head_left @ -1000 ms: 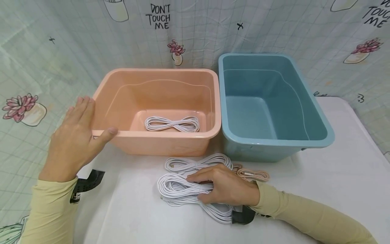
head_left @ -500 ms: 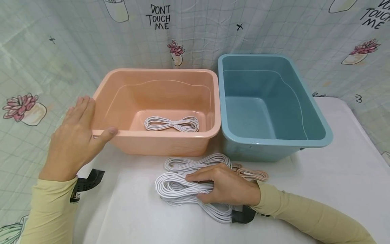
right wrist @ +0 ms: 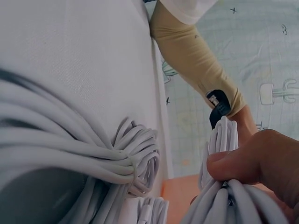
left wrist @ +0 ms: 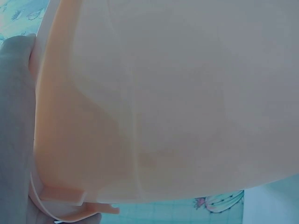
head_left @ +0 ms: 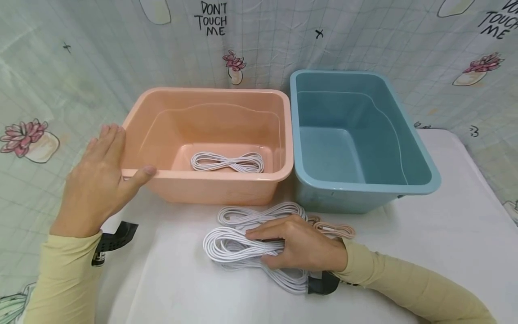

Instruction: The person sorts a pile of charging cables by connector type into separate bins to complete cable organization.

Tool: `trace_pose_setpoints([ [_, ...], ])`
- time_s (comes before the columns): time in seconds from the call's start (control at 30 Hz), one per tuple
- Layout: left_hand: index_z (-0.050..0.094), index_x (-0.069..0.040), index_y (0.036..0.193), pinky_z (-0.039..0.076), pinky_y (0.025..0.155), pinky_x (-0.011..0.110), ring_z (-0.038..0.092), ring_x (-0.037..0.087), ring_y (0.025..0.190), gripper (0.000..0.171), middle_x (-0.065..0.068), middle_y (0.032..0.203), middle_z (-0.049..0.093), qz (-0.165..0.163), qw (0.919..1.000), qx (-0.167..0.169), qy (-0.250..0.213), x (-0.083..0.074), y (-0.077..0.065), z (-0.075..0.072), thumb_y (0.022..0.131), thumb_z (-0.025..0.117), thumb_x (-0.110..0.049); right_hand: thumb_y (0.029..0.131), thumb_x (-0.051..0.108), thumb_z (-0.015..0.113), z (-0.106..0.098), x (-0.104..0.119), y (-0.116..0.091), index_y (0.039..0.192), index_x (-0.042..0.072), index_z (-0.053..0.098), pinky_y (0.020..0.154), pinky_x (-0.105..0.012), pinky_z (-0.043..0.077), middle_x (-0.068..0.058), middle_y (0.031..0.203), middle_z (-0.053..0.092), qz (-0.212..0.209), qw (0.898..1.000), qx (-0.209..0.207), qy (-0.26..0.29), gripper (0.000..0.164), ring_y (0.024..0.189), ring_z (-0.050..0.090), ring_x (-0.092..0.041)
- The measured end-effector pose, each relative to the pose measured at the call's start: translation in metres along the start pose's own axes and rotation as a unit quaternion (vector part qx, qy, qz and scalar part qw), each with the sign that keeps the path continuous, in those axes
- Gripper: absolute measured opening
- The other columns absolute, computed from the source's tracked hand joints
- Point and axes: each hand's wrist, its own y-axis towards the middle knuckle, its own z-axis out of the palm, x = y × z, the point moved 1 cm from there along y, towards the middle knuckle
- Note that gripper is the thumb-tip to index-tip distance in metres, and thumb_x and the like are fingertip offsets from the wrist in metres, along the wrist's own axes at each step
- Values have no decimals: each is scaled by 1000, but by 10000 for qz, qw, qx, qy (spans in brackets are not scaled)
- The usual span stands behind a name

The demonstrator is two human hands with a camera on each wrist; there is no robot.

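My right hand [head_left: 305, 243] pinches the middle of a white cable bundle [head_left: 228, 244], its thumb [right wrist: 238, 163] pressing on the strands in the right wrist view. Another white cable bundle [head_left: 289, 280] lies beneath that one on the table, tied at its middle [right wrist: 124, 170]. Just behind them rests a third white bundle [head_left: 243, 217], partly covered by the hand. A beige cable bundle [head_left: 333, 229] sits beside the right wrist, its left part hidden. My left hand [head_left: 97, 180] rests on the left front corner of the peach bin [head_left: 214, 191], fingers straight along the rim.
Inside the peach bin lies one white cable bundle [head_left: 226, 162]. A blue bin [head_left: 366, 188] stands against its right side, with no cable visible in it. Both stand on a white-covered table [head_left: 194, 292], before a printed curtain [head_left: 263, 40].
The bundle in my right hand has shifted slightly left, and that hand has barely moved. My left hand stays on the bin's corner. The head view has tilted a little.
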Motion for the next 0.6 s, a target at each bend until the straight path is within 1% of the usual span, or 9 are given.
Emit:
trace_pose_setpoints([
  [0.1, 26, -2, 163, 24, 127, 65, 22, 40, 161, 103, 25, 168, 29, 48, 10000, -46, 0, 0, 0, 0, 94, 51, -74, 83, 14, 84, 0, 1, 0, 132, 18, 73, 104, -31, 58, 6, 131, 74, -59, 10000, -19, -45, 50, 127, 68, -10],
  [0.2, 26, 0, 163, 19, 132, 55, 23, 40, 161, 104, 27, 167, 30, 122, 9999, -75, 13, 0, 2, -1, 94, 50, -74, 83, 13, 84, 0, 2, 0, 131, 17, 73, 103, -30, 58, 5, 131, 74, -188, 9997, -101, -93, 50, 125, 69, -10],
  [0.3, 26, 1, 163, 17, 133, 52, 22, 40, 161, 104, 27, 167, 30, 148, 9999, -62, 46, -1, 3, -1, 94, 50, -74, 82, 13, 84, 0, 2, 0, 131, 16, 73, 102, -29, 59, 4, 130, 75, -287, 9994, -182, -117, 50, 124, 70, -10],
  [0.4, 25, 0, 163, 19, 132, 55, 21, 39, 162, 104, 27, 168, 29, 83, 9999, 4, 89, -1, 3, -2, 94, 50, -74, 82, 12, 85, -1, 3, 0, 130, 16, 74, 100, -29, 59, 3, 128, 76, -326, 9990, -288, -120, 49, 122, 71, -10],
  [0.5, 24, 0, 163, 21, 130, 61, 20, 39, 162, 103, 26, 169, 27, 2, 9999, 60, 94, 0, 2, -2, 95, 50, -73, 82, 14, 86, -2, 4, 1, 128, 16, 75, 98, -28, 60, 3, 125, 77, -409, 9981, -411, -193, 48, 119, 72, -11],
  [0.6, 23, 0, 164, 23, 126, 66, 19, 38, 162, 103, 26, 169, 26, -69, 9999, 103, 83, 0, 2, -2, 95, 50, -72, 80, 14, 86, -5, 5, 2, 127, 16, 76, 95, -27, 61, 2, 123, 78, -553, 9965, -539, -306, 48, 116, 74, -11],
])
